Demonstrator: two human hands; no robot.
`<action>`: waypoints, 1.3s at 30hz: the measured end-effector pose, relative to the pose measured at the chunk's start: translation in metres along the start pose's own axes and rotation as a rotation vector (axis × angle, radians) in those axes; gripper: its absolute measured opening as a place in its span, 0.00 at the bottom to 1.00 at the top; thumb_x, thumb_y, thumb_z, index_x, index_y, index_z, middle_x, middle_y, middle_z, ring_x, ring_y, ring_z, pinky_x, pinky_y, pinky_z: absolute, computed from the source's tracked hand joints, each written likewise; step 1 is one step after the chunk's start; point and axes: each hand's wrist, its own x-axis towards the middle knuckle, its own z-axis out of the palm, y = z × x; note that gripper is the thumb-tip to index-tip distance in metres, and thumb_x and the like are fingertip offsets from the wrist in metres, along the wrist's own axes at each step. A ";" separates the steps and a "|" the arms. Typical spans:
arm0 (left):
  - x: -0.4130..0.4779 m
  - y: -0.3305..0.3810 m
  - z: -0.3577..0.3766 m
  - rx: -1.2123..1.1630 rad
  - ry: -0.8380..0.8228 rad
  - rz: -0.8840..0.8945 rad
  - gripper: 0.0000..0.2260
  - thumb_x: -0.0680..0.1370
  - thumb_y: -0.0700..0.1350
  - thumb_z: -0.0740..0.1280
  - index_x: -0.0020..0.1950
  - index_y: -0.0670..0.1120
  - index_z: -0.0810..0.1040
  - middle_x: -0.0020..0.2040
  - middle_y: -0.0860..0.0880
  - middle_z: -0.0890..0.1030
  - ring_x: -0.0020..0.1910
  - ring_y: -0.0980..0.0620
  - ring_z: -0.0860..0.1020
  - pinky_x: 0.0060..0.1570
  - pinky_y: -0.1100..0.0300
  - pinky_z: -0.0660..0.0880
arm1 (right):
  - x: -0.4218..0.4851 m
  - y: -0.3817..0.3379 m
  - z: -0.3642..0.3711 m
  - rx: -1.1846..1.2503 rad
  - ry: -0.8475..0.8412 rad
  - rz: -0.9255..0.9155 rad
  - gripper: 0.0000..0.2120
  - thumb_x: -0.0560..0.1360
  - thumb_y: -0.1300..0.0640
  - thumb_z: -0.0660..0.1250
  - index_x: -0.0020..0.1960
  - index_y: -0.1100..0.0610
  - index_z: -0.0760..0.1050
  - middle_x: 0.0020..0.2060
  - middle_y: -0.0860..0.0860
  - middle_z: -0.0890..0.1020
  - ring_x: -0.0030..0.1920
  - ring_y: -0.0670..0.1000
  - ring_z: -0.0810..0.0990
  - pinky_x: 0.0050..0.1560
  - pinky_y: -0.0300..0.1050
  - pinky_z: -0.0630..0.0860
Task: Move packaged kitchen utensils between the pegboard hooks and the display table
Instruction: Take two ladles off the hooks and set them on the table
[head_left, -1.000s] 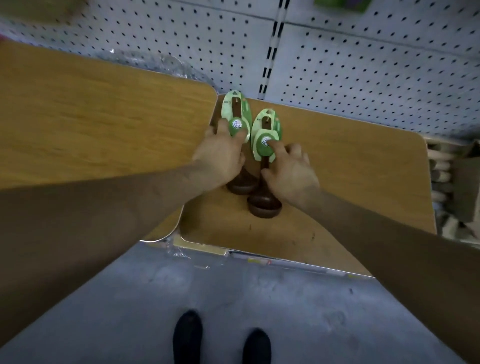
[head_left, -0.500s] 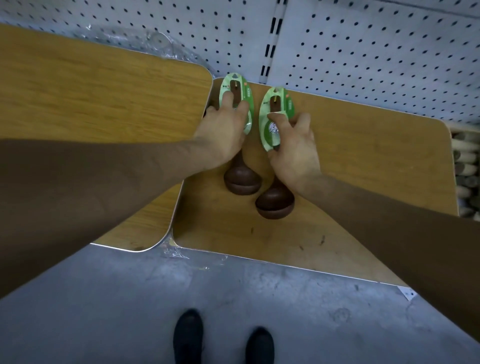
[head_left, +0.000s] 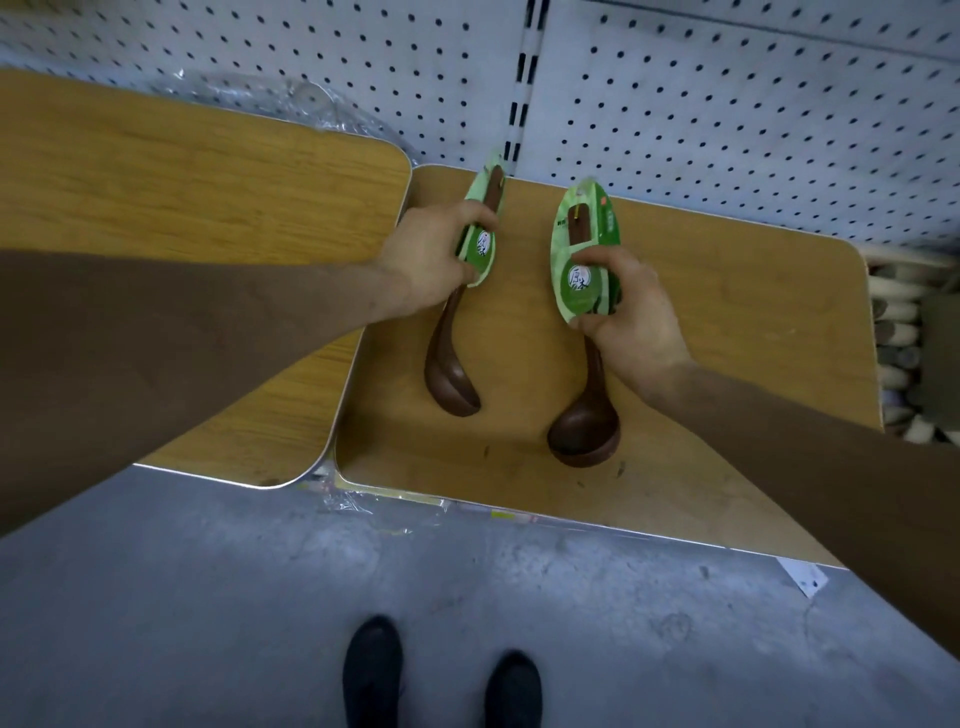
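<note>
We see the left hand (head_left: 431, 249) curled round the green oval paper card on the handle of the left ladle (head_left: 452, 384), a dark brown glossy ladle with a deep round bowl. Thumb and fingers pinch the card edges, and the ladle is turned partly on its side. The right hand (head_left: 628, 306) pinches the same kind of green card on the right ladle (head_left: 584, 431), a matching dark brown one, with the card face up and its round white logo showing between thumb and fingers.

Both ladles are over the tan wood-grain counter (head_left: 727, 322) with rounded corners, handles pointing to the wall and bowls toward us. They are apart and roughly parallel. We cannot tell whether the bowls touch the counter surface.

A second counter (head_left: 182, 182), lighter wood-grain, overlaps its left edge. Crumpled clear plastic film (head_left: 291, 104) lies at the back of that one. Behind both is the white pegboard (head_left: 727, 104) with rows of dark holes.

Pale rolls (head_left: 893, 312) are stacked at the far right, and we cannot tell what they are. Below us is the grey concrete floor (head_left: 208, 597) and two black shoes (head_left: 371, 670).
</note>
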 end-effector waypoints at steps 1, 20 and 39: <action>-0.005 0.003 -0.003 -0.029 0.001 -0.005 0.27 0.75 0.37 0.77 0.71 0.54 0.78 0.69 0.46 0.80 0.61 0.46 0.81 0.58 0.54 0.81 | -0.006 0.000 -0.004 0.028 -0.006 -0.004 0.31 0.73 0.70 0.76 0.66 0.42 0.77 0.64 0.50 0.76 0.62 0.49 0.78 0.63 0.44 0.80; -0.191 0.133 -0.121 -0.529 -0.004 0.115 0.23 0.78 0.27 0.71 0.66 0.49 0.77 0.64 0.54 0.80 0.58 0.62 0.82 0.52 0.65 0.81 | -0.143 -0.121 -0.137 0.253 -0.137 -0.311 0.32 0.73 0.76 0.73 0.59 0.40 0.74 0.61 0.47 0.78 0.62 0.52 0.81 0.59 0.62 0.82; -0.386 0.403 -0.387 -0.295 0.137 0.578 0.27 0.79 0.32 0.73 0.69 0.59 0.75 0.68 0.58 0.78 0.62 0.50 0.83 0.60 0.49 0.82 | -0.352 -0.388 -0.399 0.083 0.033 -0.730 0.35 0.73 0.71 0.77 0.67 0.40 0.70 0.68 0.42 0.72 0.69 0.52 0.76 0.67 0.59 0.79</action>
